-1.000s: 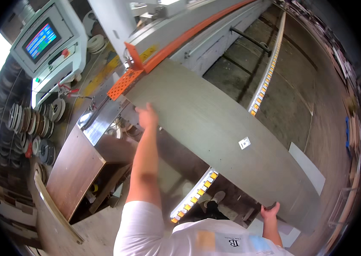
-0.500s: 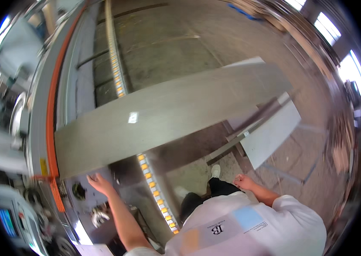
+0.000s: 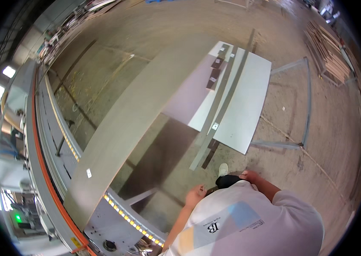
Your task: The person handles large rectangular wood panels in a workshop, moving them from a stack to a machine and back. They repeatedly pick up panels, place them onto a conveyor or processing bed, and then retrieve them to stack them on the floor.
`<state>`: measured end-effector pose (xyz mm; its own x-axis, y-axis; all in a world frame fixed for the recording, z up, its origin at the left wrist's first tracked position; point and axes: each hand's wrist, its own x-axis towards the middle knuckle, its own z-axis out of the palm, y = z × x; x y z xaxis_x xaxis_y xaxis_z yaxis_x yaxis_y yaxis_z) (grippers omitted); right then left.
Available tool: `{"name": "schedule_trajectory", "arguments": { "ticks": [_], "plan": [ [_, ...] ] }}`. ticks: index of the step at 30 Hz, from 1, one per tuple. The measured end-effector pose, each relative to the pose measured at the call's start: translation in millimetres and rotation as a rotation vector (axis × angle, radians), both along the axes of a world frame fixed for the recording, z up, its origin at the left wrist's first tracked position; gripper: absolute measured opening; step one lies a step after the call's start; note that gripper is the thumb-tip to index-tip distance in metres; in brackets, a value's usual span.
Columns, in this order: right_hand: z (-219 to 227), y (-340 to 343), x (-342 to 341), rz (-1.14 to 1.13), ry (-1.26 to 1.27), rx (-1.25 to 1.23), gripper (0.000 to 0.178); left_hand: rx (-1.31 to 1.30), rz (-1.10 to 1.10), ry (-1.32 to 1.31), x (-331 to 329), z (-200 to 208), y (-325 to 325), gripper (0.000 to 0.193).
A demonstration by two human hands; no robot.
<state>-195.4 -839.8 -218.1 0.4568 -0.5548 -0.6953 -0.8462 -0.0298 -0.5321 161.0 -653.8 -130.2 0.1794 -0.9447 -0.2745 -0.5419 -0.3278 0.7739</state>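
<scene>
My left hand is in front of my body, away from the board, its fingers loosely curled with nothing seen in them. My right hand hangs beside my dark trousers, fingers curled in, partly hidden; I see nothing in it. Ahead on the left, a long grey-brown board with a small white label lies slantwise across the machine's roller rail. Its near left end meets the machine's orange edge strip. Neither hand touches the board.
Right of the board, a white panel carries narrow grey strips and short dark labelled pieces. Beyond it, a grey metal frame is at floor level. Stacked planks are at the far right.
My left hand has come away from the board's near edge and back toward my body. The view has turned right, bringing the white panel and strips more fully into sight.
</scene>
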Motion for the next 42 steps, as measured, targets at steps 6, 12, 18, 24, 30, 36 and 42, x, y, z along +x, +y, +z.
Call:
{"name": "schedule_trajectory", "arguments": {
  "ticks": [6,12,18,24,30,36,42],
  "plan": [
    [3.2,-85.6,-50.8,-0.354,0.087,0.171,0.044,0.061,-0.429,-0.368,8.4,-129.3,-48.8,0.038],
    [-41.0,-162.7,-68.0,-0.39,0.099,0.005,0.043,0.04,-0.575,-0.448,23.1,-168.0,-135.8,0.035],
    [-57.8,-276.7,-19.7,-0.367,0.147,0.019,0.04,0.267,-0.41,0.018,50.7,-288.1,-223.3,0.037],
    [-169.6,-485.2,3.8,-0.167,0.368,0.011,0.037,0.393,-0.36,-0.19,47.5,-291.2,-524.9,0.032],
    [-259.8,-716.6,30.2,-0.418,0.435,-0.237,0.074,0.038,-0.322,-0.366,78.1,-344.1,-736.3,0.028],
    [-267.2,-777.0,24.0,-0.335,0.616,0.006,0.102,-0.113,-0.291,-0.355,69.0,-350.4,-938.0,0.023],
    [-278.8,-777.6,26.8,-0.353,0.564,0.008,0.106,-0.198,-0.241,-0.588,49.6,-364.4,-1120.9,0.029]
  ]
}}
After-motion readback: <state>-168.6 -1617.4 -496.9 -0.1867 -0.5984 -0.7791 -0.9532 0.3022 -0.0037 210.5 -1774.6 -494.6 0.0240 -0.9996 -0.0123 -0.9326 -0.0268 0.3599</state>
